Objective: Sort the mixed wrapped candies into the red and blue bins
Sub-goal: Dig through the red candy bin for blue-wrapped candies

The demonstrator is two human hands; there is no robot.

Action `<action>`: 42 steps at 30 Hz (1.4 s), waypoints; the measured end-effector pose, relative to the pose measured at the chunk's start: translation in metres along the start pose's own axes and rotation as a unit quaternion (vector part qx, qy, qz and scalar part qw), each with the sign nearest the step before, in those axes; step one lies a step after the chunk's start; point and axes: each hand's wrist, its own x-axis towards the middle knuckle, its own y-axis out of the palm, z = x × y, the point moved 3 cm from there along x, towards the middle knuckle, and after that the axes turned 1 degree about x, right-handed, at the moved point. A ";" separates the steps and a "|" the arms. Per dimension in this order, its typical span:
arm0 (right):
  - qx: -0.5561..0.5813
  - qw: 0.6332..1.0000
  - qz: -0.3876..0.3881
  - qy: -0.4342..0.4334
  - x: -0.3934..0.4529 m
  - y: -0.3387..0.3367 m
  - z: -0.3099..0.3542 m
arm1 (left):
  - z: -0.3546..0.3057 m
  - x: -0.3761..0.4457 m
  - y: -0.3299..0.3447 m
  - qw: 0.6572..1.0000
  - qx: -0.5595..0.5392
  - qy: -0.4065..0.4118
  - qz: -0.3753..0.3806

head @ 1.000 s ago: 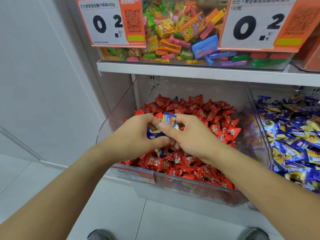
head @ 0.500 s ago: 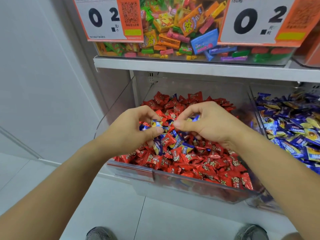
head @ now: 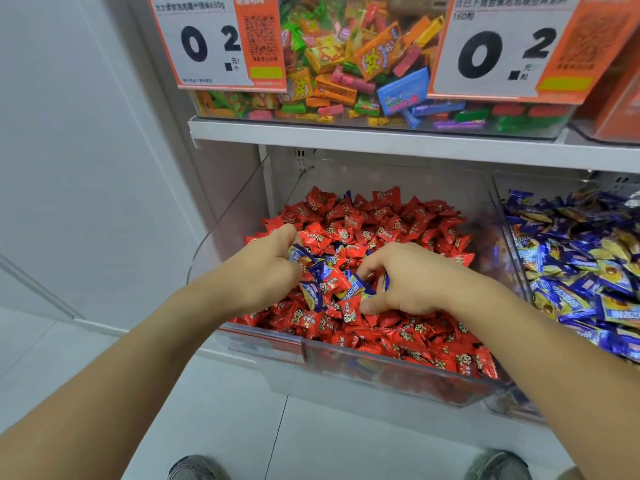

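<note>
A clear bin (head: pixel 398 370) on the lower shelf is heaped with red wrapped candies (head: pixel 374 223). Several blue-and-yellow wrapped candies (head: pixel 355 287) lie mixed among the red ones at the middle of the heap. My left hand (head: pixel 263 268) is over the heap's left side and pinches a blue candy (head: pixel 299 255) between thumb and fingers. My right hand (head: pixel 408 280) is just right of the blue cluster, fingers curled around another blue candy (head: pixel 385 281), mostly hidden. The neighbouring bin (head: pixel 500 220) to the right holds blue candies (head: pixel 581 265).
An upper shelf (head: pixel 381 140) carries a clear bin of assorted colourful candies (head: pixel 346 71) with two orange-and-white price signs (head: pixel 214 43) in front. A white wall panel (head: pixel 86 133) stands at the left. White floor tiles and my shoes (head: pixel 194 469) lie below.
Both hands have dropped lower into the red heap and moved apart. The blue candies they held together now lie spread among the red ones between them.
</note>
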 end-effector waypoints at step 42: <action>0.121 0.980 -0.152 -0.040 -0.060 -0.039 -0.026 | -0.028 0.009 0.007 0.989 0.100 0.060 -0.092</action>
